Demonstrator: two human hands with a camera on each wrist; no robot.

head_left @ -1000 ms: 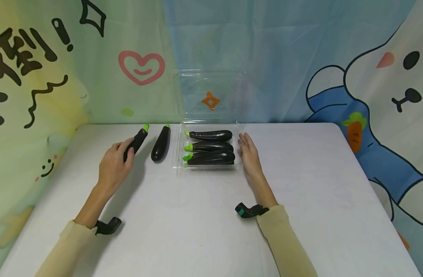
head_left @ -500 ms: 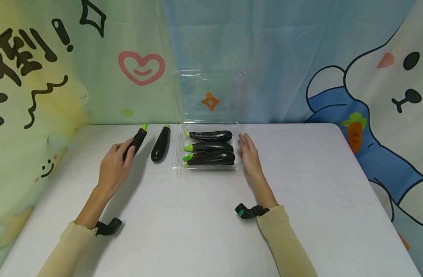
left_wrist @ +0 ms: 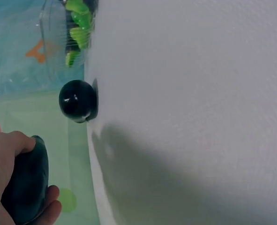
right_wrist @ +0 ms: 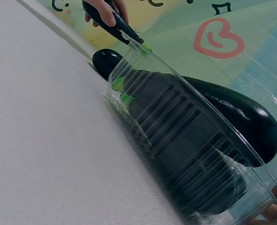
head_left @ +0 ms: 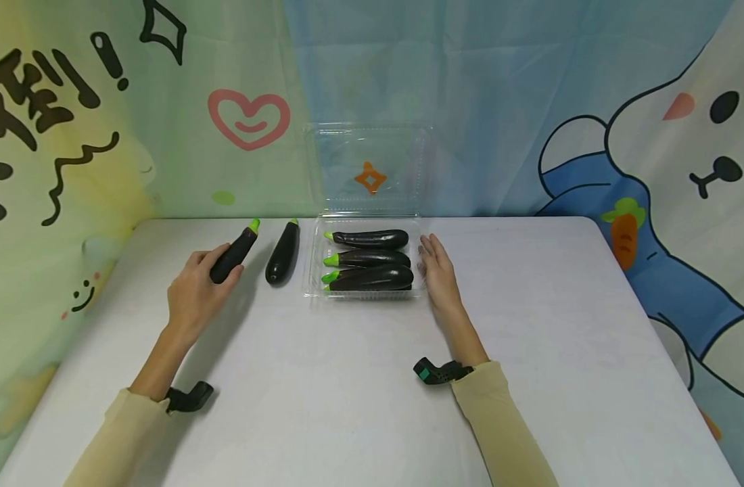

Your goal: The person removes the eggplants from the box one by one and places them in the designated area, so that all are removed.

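Observation:
My left hand (head_left: pixel 197 292) holds a dark eggplant (head_left: pixel 235 254) with a green stem, thumb on one side and fingers on the other; in the left wrist view the eggplant (left_wrist: pixel 26 180) is raised off the table. Just right of it a second eggplant (head_left: pixel 283 256) lies on the cloth. Several eggplants (head_left: pixel 372 277) lie in a clear plastic clamshell box (head_left: pixel 314 277), stems to the left, the front ones stacked. My right hand (head_left: pixel 442 279) rests against the box's right side with fingers straight. In the right wrist view, the box wall (right_wrist: pixel 143 117) shows close up, and only the fingertips (right_wrist: pixel 272 212) appear.
The box's clear lid (head_left: pixel 341 149) stands upright behind it, near the printed curtain (head_left: pixel 500 101) along the table's back edge. White cloth covers the table (head_left: pixel 347 392). Each wrist wears a black camera (head_left: pixel 191 398).
My left hand has shifted slightly left, its hold on the eggplant loosening a little so that more of the eggplant shows. The right hand and the box have stayed still.

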